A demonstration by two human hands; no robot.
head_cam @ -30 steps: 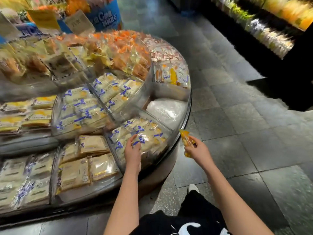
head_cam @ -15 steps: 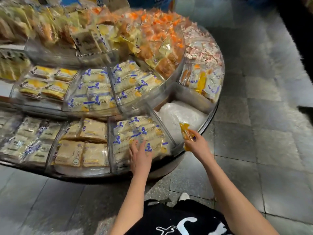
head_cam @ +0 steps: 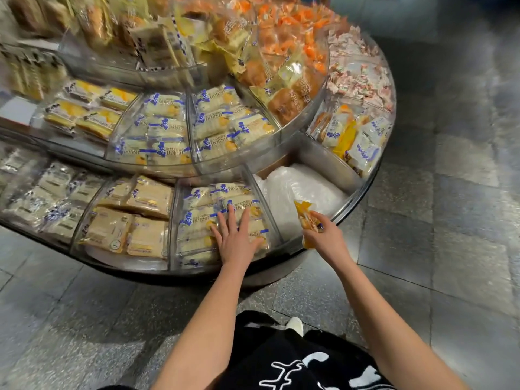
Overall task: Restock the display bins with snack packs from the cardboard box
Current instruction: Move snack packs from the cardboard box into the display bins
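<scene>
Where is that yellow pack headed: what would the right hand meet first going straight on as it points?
Probably the white plastic bag; the right hand grips the yellow pack just short of it, though depth is unclear.

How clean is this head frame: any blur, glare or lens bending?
Head view: motion blur smears the far-left clear bins, sharpest around the left hand pressing blue-printed white snack packs; wide-angle bending bows the grey floor tiles, which carry soft glare.

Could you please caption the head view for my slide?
Left hand flat on blue-printed packs, right hand holding an orange pack.
</scene>
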